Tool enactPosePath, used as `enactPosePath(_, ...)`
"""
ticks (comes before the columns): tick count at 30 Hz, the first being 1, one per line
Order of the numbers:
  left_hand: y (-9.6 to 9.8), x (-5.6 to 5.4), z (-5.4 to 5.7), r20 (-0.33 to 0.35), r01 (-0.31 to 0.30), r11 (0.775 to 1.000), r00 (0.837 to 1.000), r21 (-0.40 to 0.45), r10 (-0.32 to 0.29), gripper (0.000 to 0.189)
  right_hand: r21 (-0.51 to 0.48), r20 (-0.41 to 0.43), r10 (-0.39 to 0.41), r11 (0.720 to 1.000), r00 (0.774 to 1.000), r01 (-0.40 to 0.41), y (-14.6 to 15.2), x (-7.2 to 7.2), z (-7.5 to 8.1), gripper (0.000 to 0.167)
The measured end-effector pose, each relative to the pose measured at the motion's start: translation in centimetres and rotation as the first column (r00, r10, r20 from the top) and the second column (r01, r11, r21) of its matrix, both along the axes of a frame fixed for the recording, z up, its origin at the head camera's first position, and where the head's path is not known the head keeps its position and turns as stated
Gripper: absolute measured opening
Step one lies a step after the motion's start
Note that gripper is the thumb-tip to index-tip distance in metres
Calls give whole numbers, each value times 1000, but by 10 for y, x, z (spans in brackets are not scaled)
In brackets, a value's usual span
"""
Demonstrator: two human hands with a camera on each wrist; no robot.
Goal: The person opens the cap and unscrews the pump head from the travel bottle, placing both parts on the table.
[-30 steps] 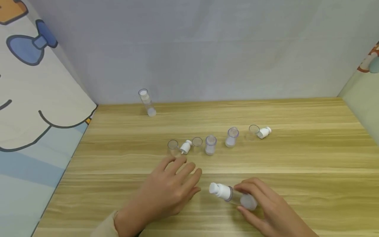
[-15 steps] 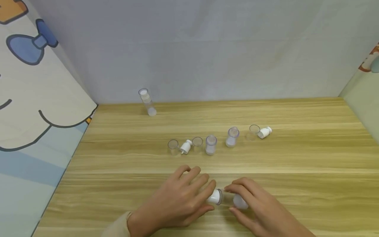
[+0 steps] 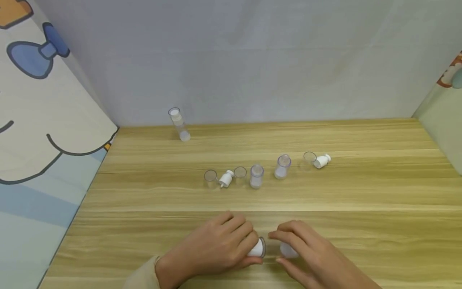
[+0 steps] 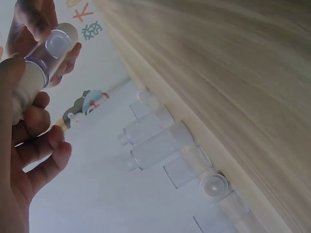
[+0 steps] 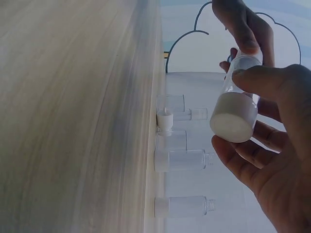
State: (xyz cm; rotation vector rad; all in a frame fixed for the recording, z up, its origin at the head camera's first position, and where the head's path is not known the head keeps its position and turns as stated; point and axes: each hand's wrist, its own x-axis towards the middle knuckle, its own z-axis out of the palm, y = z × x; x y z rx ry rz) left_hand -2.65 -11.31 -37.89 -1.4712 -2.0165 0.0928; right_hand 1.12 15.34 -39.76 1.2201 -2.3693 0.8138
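Low in the head view, a clear pump bottle (image 3: 288,249) is held sideways between both hands. My left hand (image 3: 220,245) grips its white pump head (image 3: 256,249), with the fingers curled over the top. The right hand (image 3: 308,253) holds the clear body between thumb and fingers, near the white base (image 5: 234,116) that shows in the right wrist view. In the left wrist view a purplish ring (image 4: 39,70) sits between the pump head and the body. The nozzle end is hidden by my left hand in the head view.
Across the wooden table (image 3: 144,192) stand clear caps (image 3: 211,177), two open clear bottles (image 3: 256,176), and white pump heads (image 3: 226,179) lying loose. A capped pump bottle (image 3: 179,125) stands at the back left. A pale cloth wall (image 3: 252,68) rises behind.
My left hand has moved right and down onto the pump head, now gripping it. The right hand has shifted slightly left with the bottle. The objects on the table have not moved.
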Motion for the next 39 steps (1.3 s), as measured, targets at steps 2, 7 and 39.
enactPosePath(2,0,-1,-1,-8,21,999,1000,24,-21,41,-21,-12,10,1000,1000,-11,-1,1,0,36)
enactPosePath(7,-1,-2,-5,73,58,994,995,96,-65,40,-107,-91,36,993,995,-46,-5,0,-1,36)
enactPosePath(39,5,3,-5,315,-98,968,949,231,21,39,-206,-309,-78,979,948,14,-12,-3,2,33)
